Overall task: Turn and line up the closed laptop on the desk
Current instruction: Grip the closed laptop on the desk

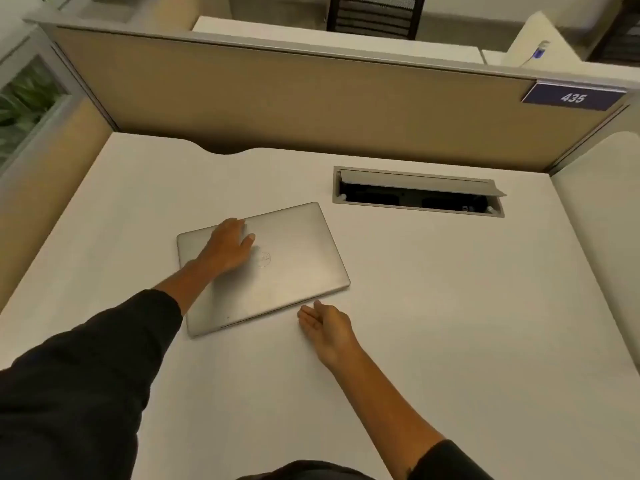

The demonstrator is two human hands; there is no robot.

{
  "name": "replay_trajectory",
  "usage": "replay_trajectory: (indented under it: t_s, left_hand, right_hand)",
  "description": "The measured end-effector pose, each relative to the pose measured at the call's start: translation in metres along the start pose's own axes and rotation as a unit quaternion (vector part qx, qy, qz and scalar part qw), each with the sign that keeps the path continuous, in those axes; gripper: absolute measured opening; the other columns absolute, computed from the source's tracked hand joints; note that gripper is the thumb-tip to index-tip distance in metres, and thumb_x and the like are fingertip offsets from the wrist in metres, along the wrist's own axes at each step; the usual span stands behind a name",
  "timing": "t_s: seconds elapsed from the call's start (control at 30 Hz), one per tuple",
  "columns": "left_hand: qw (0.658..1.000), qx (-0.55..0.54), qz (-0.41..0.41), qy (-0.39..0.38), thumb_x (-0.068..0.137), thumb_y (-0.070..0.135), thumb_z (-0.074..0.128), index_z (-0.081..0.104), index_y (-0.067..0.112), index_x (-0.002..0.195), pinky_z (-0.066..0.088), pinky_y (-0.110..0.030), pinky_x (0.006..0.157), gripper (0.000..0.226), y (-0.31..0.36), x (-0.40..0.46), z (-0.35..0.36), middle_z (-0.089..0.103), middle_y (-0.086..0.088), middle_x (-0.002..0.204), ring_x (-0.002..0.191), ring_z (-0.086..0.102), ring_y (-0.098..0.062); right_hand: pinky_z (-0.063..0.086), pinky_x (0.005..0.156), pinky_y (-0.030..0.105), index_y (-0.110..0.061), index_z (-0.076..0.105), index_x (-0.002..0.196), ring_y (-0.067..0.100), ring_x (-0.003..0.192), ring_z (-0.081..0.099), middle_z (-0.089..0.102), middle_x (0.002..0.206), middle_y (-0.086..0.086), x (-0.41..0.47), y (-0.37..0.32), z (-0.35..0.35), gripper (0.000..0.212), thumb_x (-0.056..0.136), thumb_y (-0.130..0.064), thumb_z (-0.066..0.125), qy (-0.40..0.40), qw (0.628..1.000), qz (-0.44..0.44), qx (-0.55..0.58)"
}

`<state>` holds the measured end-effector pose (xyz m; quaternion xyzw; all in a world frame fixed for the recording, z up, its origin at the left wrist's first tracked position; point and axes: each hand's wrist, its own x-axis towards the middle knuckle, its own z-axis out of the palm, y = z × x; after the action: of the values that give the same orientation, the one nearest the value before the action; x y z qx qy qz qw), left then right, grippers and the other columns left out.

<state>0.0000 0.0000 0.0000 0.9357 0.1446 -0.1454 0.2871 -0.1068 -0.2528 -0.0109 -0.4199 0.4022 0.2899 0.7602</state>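
While flat on the askew laptop [277,268], left hand [228,247] spread; right hand [325,327] beside it, loose-fingered, empty.

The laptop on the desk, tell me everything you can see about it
The laptop is a thin silver, metal-looking machine, lid closed, with a round logo at the lid's centre. It lies flat on the white desk, skewed to its edges. The left hand rests palm-down on its lid; the right hand sits open by its near edge.
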Motion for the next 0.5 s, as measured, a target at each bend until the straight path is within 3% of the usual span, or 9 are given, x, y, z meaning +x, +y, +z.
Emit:
replay_trajectory:
  t_s: [0.17,0.3,0.4,0.5]
  left_hand:
    - [0.999,0.041,-0.02,0.002,0.11,0.034,0.05,0.041,0.0,0.163,0.022,-0.051,0.136,0.064,-0.001,0.02,-0.009,0.038,-0.024,0.171,0.163,0.034,-0.041]
    - [0.998,0.037,-0.042,0.004,0.108,0.034,0.052,0.051,-0.001,0.156,0.031,-0.053,0.132,0.06,-0.005,0.027,-0.009,0.05,-0.027,0.16,0.152,0.046,-0.046]
    - [0.998,0.002,-0.062,0.01,0.106,0.035,0.055,0.054,0.003,0.155,0.037,-0.052,0.129,0.059,-0.005,0.028,-0.008,0.05,-0.024,0.159,0.153,0.044,-0.043]
    - [0.997,-0.006,-0.071,0.009,0.106,0.034,0.054,0.057,0.005,0.153,0.038,-0.051,0.128,0.056,-0.002,0.032,-0.009,0.05,-0.024,0.156,0.152,0.043,-0.042]
  right_hand:
    - [0.05,0.114,0.045,0.002,0.064,0.105,0.036,0.122,0.066,0.067,0.12,0.022,0.009,-0.001,0.011,0.009,0.103,-0.003,0.057,0.005,1.0,0.005,0.014]
    - [0.05,0.116,0.045,0.002,0.065,0.104,0.035,0.12,0.066,0.066,0.119,0.022,0.016,-0.004,0.019,0.008,0.102,-0.003,0.059,0.03,0.999,0.009,0.017]
    - [0.054,0.111,0.04,-0.001,0.067,0.097,0.024,0.092,0.065,0.063,0.095,0.011,0.021,-0.004,0.03,0.005,0.098,-0.005,0.064,0.057,0.998,0.006,0.02]
    - [0.055,0.102,0.032,-0.01,0.063,0.083,0.016,0.071,0.051,0.051,0.075,0.003,0.026,-0.001,0.039,0.012,0.095,-0.008,0.067,0.083,0.997,0.0,-0.005]
